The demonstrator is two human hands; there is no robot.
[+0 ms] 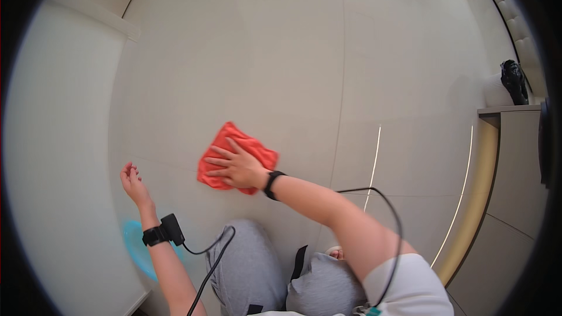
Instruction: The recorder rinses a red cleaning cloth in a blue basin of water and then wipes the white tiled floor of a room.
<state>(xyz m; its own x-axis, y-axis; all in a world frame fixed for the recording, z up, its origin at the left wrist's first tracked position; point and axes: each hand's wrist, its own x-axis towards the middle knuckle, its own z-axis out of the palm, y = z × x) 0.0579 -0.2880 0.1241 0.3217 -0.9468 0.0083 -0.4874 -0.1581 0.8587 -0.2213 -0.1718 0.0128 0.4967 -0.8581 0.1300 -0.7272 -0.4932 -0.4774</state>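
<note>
My right hand (239, 167) lies palm down, fingers spread, on a red cloth (259, 147). The cloth is spread with creases and uneven edges on the pale tiled floor (281, 74). Off to the left, my left hand (135, 183) is raised with its fingers loosely curled and nothing in it. Behind that forearm, a translucent blue basin (134, 245) is partly hidden. A black band with a box-shaped device (172, 229) sits on my left wrist, and a black band (273, 185) is around my right wrist.
Black cables (397, 224) run along both arms. My knees in grey trousers (250, 267) are close below the cloth. A white panel (66, 131) borders the floor at left. At right stands a grey cabinet (518, 162) with a glowing strip, near a black figurine (513, 81).
</note>
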